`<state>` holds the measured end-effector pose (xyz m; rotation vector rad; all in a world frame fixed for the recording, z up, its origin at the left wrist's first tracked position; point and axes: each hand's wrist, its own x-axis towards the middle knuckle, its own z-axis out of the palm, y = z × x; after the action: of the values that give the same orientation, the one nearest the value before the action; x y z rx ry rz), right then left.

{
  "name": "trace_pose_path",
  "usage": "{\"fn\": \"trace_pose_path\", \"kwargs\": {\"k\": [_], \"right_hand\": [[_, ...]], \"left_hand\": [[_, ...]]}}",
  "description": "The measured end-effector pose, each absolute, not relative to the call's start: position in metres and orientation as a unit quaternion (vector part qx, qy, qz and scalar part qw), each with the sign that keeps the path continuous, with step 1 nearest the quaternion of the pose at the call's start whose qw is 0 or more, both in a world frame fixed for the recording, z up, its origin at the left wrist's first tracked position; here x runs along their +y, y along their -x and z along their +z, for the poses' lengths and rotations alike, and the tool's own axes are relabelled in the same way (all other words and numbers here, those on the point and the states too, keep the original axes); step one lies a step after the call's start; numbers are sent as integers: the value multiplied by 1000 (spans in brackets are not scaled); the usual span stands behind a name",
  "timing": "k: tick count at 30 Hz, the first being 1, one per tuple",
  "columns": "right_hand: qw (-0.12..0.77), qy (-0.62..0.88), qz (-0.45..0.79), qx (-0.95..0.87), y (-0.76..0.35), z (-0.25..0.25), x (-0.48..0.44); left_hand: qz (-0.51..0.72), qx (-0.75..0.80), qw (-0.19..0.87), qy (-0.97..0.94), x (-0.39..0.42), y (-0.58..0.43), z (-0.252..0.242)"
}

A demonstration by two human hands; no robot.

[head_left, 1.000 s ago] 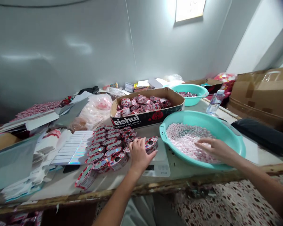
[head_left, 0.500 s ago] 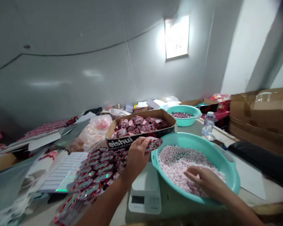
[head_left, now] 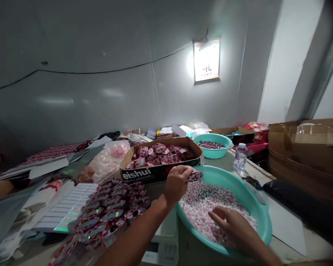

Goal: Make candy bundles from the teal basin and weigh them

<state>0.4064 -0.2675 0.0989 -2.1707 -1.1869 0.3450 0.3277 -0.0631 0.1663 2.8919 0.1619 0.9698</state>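
My left hand [head_left: 177, 184] is closed on a small red-and-pink printed packet [head_left: 194, 175] with an oval end, over the near-left rim of the turquoise basin [head_left: 262, 207]. Many small pale pink and white candies [head_left: 197, 210] fill the bottom of that basin. Down at the candies is my right hand [head_left: 229, 221], its fingers slightly bent and the thumb apart from them; I see nothing held in it. A white digital scale [head_left: 166, 229] lies partly under my left forearm. Left of it, similar packets [head_left: 113, 203] stand in rows, their oval ends facing up.
Behind my left hand, a black-sided cardboard box [head_left: 137, 175] holds a heap of packets. A second turquoise basin [head_left: 215, 152] with dark pieces stands farther back, near a clear bottle [head_left: 240, 158]. Large cardboard boxes [head_left: 305, 155] are at right, plastic bags [head_left: 105, 159] at left.
The view has tilted up and shifted a little. My left hand, still holding the packet, has come nearer the basin's rim. My right hand stays at the candies.
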Motion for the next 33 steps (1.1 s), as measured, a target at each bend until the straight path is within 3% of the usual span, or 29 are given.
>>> {"fn": "trace_pose_path", "kwargs": {"k": [5, 17, 22, 28, 33], "right_hand": [[356, 815, 139, -435, -408, 102, -269], [357, 825, 133, -416, -406, 110, -273], [353, 828, 136, -414, -405, 112, -274], [343, 834, 132, -412, -403, 114, -275], [337, 835, 118, -419, -403, 113, -276]], "left_hand": [[296, 86, 37, -951, -62, -327, 159], [268, 121, 99, -951, -66, -332, 144], [311, 181, 266, -894, -66, -332, 139], [311, 244, 646, -653, -67, -337, 150], [304, 225, 738, -559, -67, -314, 174]]}}
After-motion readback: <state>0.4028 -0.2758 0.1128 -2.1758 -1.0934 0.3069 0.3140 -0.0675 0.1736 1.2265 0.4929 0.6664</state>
